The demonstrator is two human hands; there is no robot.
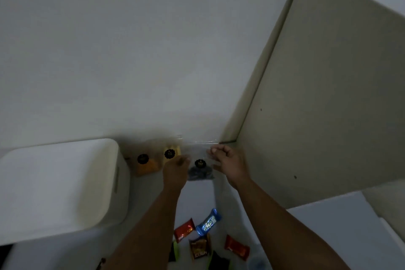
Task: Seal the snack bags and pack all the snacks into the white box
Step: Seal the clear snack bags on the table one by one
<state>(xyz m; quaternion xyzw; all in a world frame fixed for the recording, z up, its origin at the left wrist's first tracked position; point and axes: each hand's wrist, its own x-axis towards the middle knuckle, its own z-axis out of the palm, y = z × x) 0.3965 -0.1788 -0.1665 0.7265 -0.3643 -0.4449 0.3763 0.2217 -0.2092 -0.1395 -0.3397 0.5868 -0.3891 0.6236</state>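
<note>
A clear zip bag (200, 155) with dark snacks and a black round label stands against the wall. My right hand (228, 163) pinches its right edge near the top strip. My left hand (176, 170) reaches to the bag's left side, fingers curled at its edge. Two more clear bags with orange and yellow snacks (145, 163) (172, 152) stand left of it. The white box (63, 184) sits at the left, open. Small wrapped snacks lie near me: a red one (184, 229), a blue one (209, 221), a brown one (199, 247).
A beige panel (317, 94) rises on the right, meeting the white wall at the corner. Another red packet (236, 250) and dark green-edged packets (219, 262) lie on the white table. A white slab (341, 237) lies at lower right.
</note>
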